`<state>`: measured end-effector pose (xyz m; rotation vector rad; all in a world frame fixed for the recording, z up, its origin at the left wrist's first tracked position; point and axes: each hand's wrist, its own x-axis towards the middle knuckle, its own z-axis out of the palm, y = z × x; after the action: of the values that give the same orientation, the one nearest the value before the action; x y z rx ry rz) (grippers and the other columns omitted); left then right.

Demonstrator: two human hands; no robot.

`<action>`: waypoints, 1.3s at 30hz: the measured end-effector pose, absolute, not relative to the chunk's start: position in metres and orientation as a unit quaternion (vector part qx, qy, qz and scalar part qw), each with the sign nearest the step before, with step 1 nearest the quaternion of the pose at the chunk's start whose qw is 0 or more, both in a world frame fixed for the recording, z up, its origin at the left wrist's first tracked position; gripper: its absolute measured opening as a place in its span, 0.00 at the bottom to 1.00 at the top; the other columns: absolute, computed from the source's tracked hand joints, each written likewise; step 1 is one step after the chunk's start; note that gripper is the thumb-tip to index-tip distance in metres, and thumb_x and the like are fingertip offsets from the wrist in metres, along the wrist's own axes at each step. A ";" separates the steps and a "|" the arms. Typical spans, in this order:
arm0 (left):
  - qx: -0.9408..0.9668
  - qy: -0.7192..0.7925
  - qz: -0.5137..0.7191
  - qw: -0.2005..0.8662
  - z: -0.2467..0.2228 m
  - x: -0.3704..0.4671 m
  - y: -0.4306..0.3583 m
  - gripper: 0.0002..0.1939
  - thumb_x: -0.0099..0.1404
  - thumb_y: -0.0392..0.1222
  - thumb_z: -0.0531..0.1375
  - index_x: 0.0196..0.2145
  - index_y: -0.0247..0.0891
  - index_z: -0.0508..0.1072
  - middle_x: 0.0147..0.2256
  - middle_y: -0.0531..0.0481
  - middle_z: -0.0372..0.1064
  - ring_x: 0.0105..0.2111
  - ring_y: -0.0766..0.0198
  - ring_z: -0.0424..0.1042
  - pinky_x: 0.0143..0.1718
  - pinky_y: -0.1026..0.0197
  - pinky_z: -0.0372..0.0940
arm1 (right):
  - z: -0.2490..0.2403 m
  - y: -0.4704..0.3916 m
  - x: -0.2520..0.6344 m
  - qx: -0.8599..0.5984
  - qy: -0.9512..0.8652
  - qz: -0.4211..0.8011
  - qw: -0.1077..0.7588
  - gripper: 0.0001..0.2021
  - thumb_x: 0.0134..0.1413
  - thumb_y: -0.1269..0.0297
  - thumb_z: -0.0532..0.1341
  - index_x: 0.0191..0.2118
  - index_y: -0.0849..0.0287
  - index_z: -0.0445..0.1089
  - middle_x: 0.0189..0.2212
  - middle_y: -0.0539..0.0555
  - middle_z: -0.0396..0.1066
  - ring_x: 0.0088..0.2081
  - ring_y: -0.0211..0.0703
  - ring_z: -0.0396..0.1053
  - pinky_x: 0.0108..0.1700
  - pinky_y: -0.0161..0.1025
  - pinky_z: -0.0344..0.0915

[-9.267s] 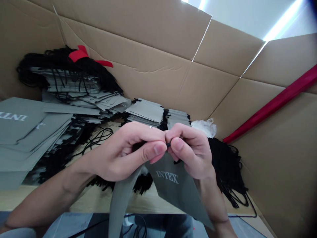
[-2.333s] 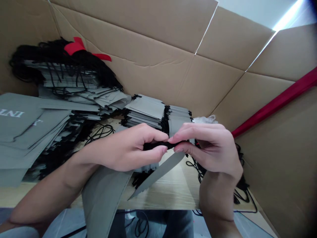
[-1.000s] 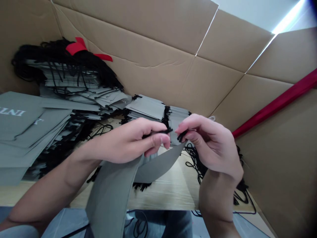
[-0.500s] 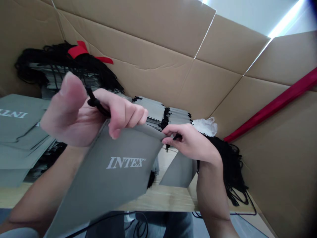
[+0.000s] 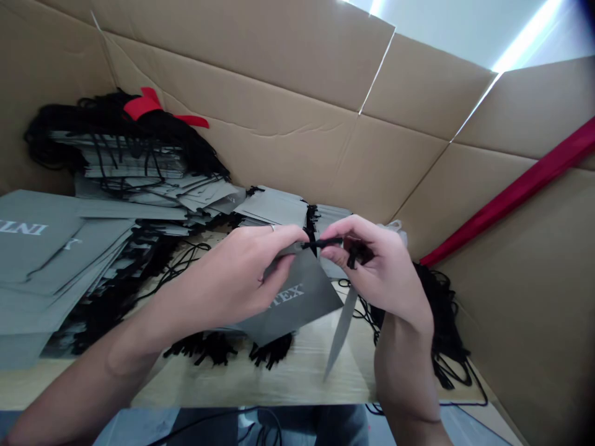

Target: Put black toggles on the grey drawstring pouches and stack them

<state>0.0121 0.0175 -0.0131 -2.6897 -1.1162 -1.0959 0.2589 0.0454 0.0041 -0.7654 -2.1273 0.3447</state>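
Just came back in close: pinching a gray INTEX panel [image 5: 303, 314] with left hand [image 5: 232, 271], black cord [image 5: 328, 242] with right hand [image 5: 389, 270], so probably cord-fiddling.

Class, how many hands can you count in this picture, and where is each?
2. The left hand is left of centre, pinching a grey piece; the right hand is right of centre, pinching a black cord. No other hand shows.
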 end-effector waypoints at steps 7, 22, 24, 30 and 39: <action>-0.866 -0.333 -0.373 -0.033 -0.009 0.018 0.017 0.11 0.82 0.38 0.55 0.46 0.39 0.77 0.39 0.52 0.82 0.35 0.61 0.80 0.37 0.60 0.67 | 0.002 0.042 0.258 -0.264 -0.839 0.141 0.454 0.10 0.68 0.65 0.74 0.52 0.52 0.80 0.42 0.49 0.83 0.36 0.39 0.78 0.36 0.36 0.72; -0.783 -0.263 -0.524 -0.207 -0.018 0.029 0.020 0.07 0.78 0.36 0.64 0.52 0.42 0.78 0.45 0.50 0.82 0.44 0.64 0.81 0.47 0.62 0.78 | 0.004 0.037 0.255 -0.277 -0.829 0.120 0.471 0.01 0.73 0.65 0.70 0.44 0.53 0.80 0.35 0.49 0.79 0.32 0.39 0.72 0.32 0.39 0.68; -0.753 -0.251 -0.563 -0.232 -0.019 0.032 0.020 0.06 0.74 0.34 0.67 0.47 0.41 0.79 0.42 0.51 0.81 0.42 0.64 0.81 0.46 0.62 0.79 | 0.003 0.034 0.253 -0.284 -0.805 0.128 0.505 0.06 0.69 0.64 0.73 0.47 0.52 0.78 0.37 0.50 0.78 0.34 0.41 0.74 0.32 0.39 0.69; -0.708 -0.247 -0.608 -0.260 -0.017 0.036 0.023 0.05 0.69 0.32 0.72 0.40 0.40 0.81 0.37 0.53 0.83 0.35 0.66 0.83 0.41 0.65 0.81 | 0.005 0.021 0.249 -0.303 -0.813 0.033 0.496 0.06 0.66 0.69 0.73 0.44 0.51 0.77 0.35 0.50 0.78 0.32 0.42 0.73 0.33 0.42 0.71; -0.734 -0.275 -0.594 -0.180 -0.017 0.036 0.017 0.04 0.72 0.33 0.69 0.40 0.41 0.84 0.36 0.54 0.85 0.34 0.66 0.84 0.38 0.65 0.81 | 0.004 0.020 0.250 -0.311 -0.817 0.004 0.485 0.05 0.65 0.69 0.71 0.42 0.50 0.79 0.32 0.49 0.80 0.29 0.41 0.74 0.34 0.43 0.75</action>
<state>0.0358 0.0171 -0.0168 -2.6142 -0.9810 -2.1152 0.2500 0.0205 0.0041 -0.7567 -1.9899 0.0106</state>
